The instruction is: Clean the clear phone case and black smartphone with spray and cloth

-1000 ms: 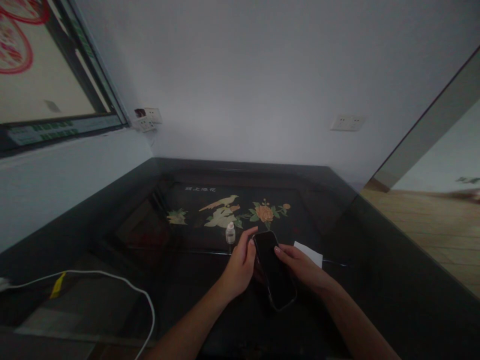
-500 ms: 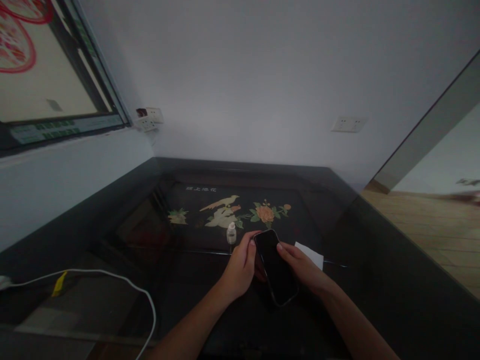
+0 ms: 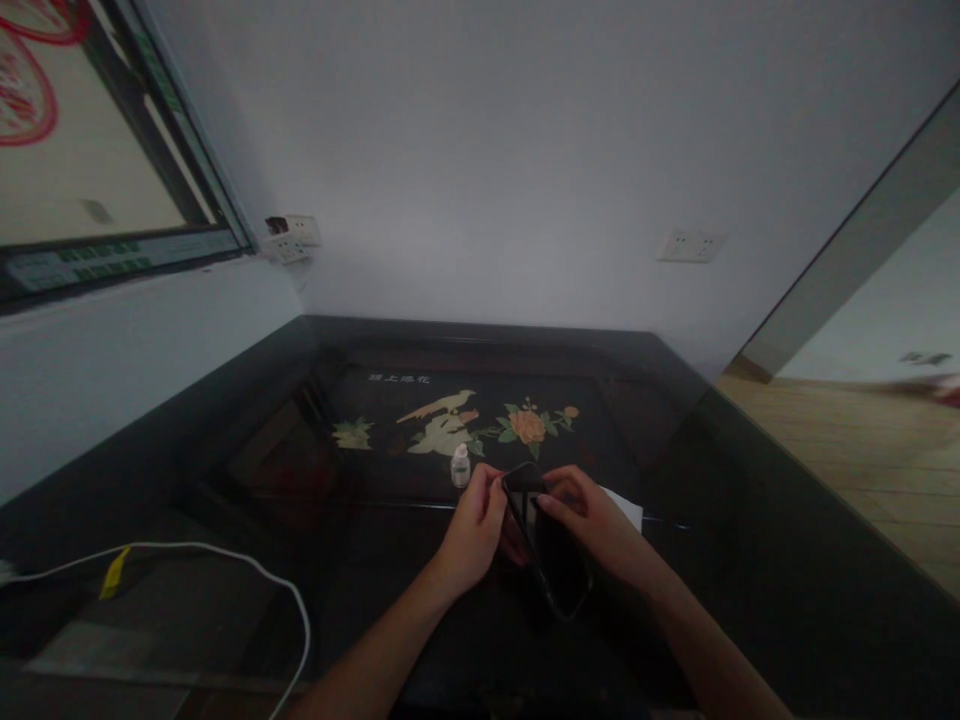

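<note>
Your left hand (image 3: 474,530) had its grip clamped on the phone (image 3: 559,565): thumb along the upper left edge, other fingers partly hidden behind it. Your right hand (image 3: 600,520) was at the upper right edge, thumb over the glass, fingers curled near the top corner. Couldn't tell whether that right grip was pinched on the phone or just touching it.

Phone sat between your two hands, in front of you, screen up and dark, with a paler patch across its upper part. It slanted, top end away from you and to the left, bottom end nearer and to the right. Couldn't tell if the bottom end touched the bench (image 3: 765,560).

Small clear bottle (image 3: 460,470) with a white cap stood upright on the bench, just beyond your left fingers. White sheet (image 3: 630,508) lay beside your right hand, partly covered by it. Bird-and-flower design (image 3: 527,426) was on the bench top beyond both hands. White cable (image 3: 255,565) with a yellow tag (image 3: 114,574) curved across the left side, well apart from your hands. Wall socket (image 3: 691,246) was above the far edge.
</note>
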Demonstrator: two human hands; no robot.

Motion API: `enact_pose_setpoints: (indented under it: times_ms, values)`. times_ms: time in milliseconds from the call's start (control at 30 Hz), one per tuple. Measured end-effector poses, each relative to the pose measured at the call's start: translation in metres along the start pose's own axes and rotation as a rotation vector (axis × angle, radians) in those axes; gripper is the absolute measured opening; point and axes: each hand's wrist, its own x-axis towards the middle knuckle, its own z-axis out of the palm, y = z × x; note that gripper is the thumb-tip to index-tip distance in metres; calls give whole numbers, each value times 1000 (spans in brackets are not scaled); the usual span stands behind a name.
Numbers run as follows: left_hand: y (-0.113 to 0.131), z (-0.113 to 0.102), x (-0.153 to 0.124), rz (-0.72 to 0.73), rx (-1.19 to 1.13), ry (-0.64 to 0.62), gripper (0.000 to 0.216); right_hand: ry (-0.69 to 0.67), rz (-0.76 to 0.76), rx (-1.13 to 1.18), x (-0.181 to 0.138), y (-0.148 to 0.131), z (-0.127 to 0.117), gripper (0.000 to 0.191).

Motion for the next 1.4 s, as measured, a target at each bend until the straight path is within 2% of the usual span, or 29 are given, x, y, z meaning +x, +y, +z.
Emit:
enact_pose_setpoints:
  times_ms: [33,100,200,300,467,700,967,1133,1267,1400]
  values:
    - [0,0,0,3,7,4,44,99,-38,-95,-3,-4,2,41]
    - [0,0,-1,4,16,8,43,212,-118,-285,-11,-14,7,35]
    - [-1,1,-2,6,5,-3,42,275,-196,-528,-24,-25,18,42]
    - [-2,-1,-3,-7,-32,-18,41,300,-189,-639,-29,-30,26,54]
    - [-3,-5,-3,-8,-60,-59,40,218,-228,-713,-24,-32,28,52]
    - [-4,-8,-3,88,45,-105,33,102,-193,-1027,-31,-52,35,51]
    - [3,-10,-5,109,108,-123,26,45,-213,-1088,-32,-62,36,46]
    - [3,-12,-6,122,158,-137,25,-32,-111,-1162,-33,-74,41,46]
    - [3,-10,-8,91,90,-138,22,-21,-35,-1207,-31,-76,45,46]
    - [2,-8,-8,76,101,-76,21,12,-68,-1221,-30,-64,49,45]
